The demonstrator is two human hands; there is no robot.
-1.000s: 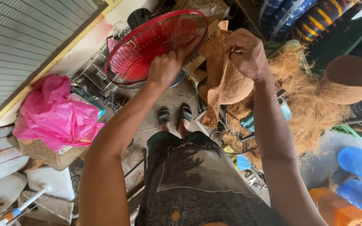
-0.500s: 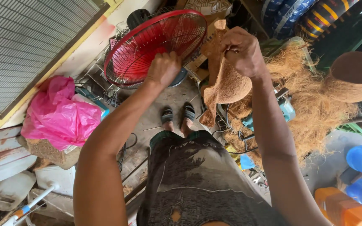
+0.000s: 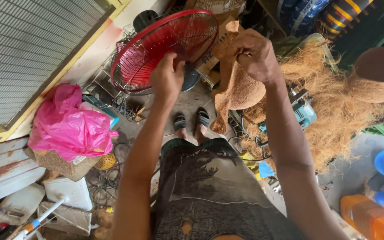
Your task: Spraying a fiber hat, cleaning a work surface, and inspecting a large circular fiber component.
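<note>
A: Report the state of the hands.

B: The right hand [image 3: 255, 54] is clenched on the top edge of a brown coconut husk piece [image 3: 236, 86], which hangs down from the grip, raised above the floor. The left hand [image 3: 167, 78] is held up beside it, fingers curled; I cannot tell whether it pinches a fibre or holds nothing.

A: Location of the husk piece?

B: In front of the person's chest, just right of the red fan guard [image 3: 165, 49], above the sandalled feet [image 3: 192, 121].

A: Surroundings?

B: A heap of loose coconut fibre [image 3: 334, 98] at right; a pink plastic bag [image 3: 70, 124] at left.
</note>
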